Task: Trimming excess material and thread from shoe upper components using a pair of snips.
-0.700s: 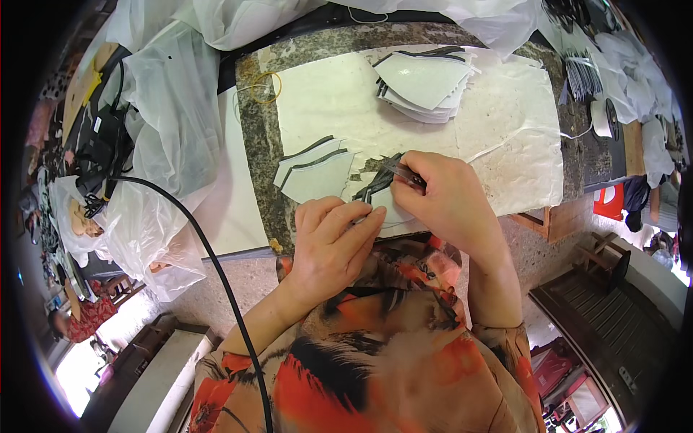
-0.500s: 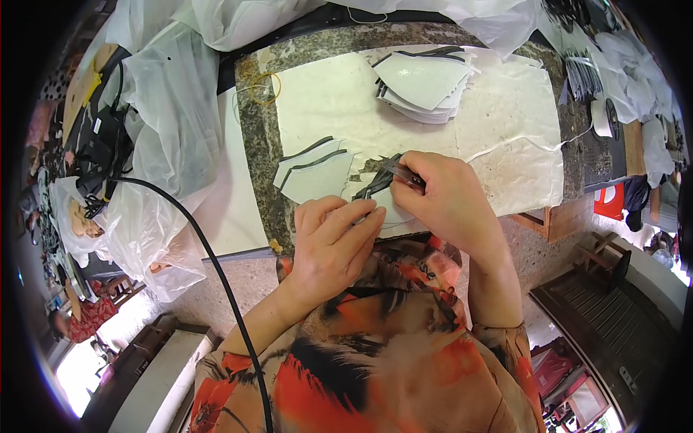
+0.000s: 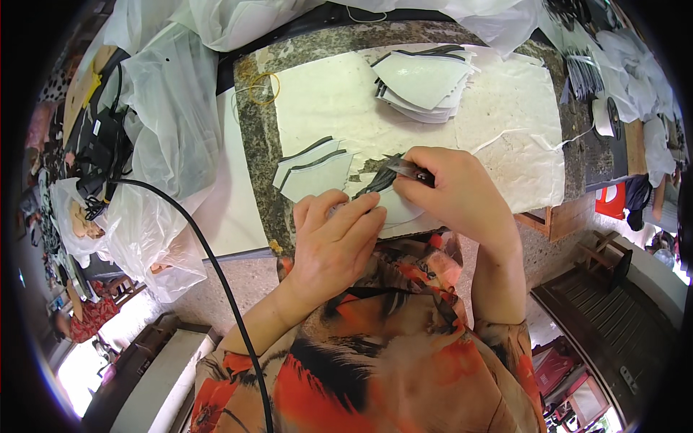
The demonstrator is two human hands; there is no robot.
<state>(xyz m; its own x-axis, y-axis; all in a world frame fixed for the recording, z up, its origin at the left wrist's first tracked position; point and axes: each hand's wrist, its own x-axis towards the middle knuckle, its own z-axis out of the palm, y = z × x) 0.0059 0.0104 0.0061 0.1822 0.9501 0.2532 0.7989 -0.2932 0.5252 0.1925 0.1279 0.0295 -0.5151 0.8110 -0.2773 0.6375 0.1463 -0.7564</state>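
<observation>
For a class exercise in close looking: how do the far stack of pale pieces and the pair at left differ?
The stack is thick, many pieces deep; the pair shows just two overlapping pieces. The stack lies toward the far edge of the cream sheet; the pair lies at its left edge, nearer the left hand. The pair's dark strips slope up rightward; the stack's top strip runs nearly level. Both are pale with dark strips.

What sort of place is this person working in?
Likely a small workshop for handwork: the right hand grips a metal tool, a stack of dark-edged white pieces lies beyond it, and a white spool sits off to the right.
</observation>
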